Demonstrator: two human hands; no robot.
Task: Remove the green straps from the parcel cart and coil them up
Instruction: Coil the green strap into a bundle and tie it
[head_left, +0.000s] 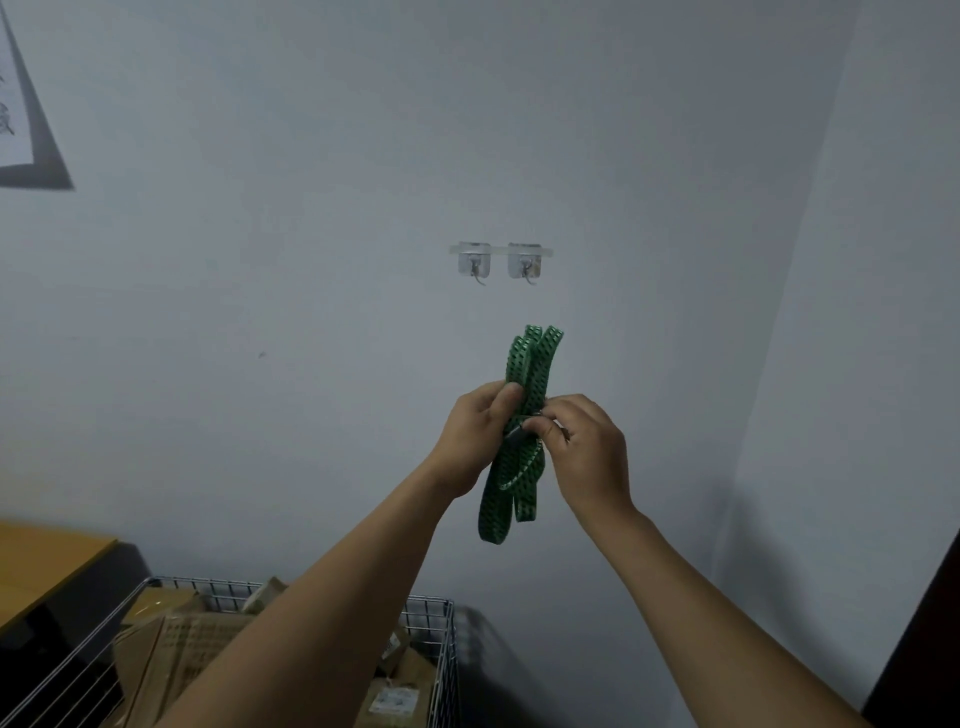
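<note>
**Supervisor:** Status of the green strap (535, 358)?

**Inspector:** Off the cart, folded into a long bundle of several loops. It hangs upright in the air, directly below the wall hooks (501, 260) and a little to their right. It does not touch them. The upper loops fan out towards the hooks and the lower loops hang down away from them. One turn crosses the bundle's middle.

**Supervisor:** Hands?

**Inspector:** Both are on the bundle's middle, below the hooks. The left hand (478, 431) grips it from the left, fingers curled round the loops and thumb laid up along the strap. The right hand (582, 447) comes in from the right. Its thumb and forefinger pinch a dark metal piece (515, 434) at the crossing turn. The remaining right fingers are curled in close together. I cannot tell whether they touch the strap.

**Supervisor:** The cart?

**Inspector:** The wire cart (434, 621) stands well below the hooks and to their left, against the wall (260, 312). It holds cardboard parcels (182, 654), some with printed labels. The left forearm crosses over it.

**Supervisor:** Anything else?

**Inspector:** The two hooks are clear adhesive pads with metal prongs, side by side on the wall. A wooden desktop (47, 556) sits far down and left of the hooks, beside the cart. A framed picture (26, 130) hangs up and far left of them, cut off by the edge of the view.
</note>
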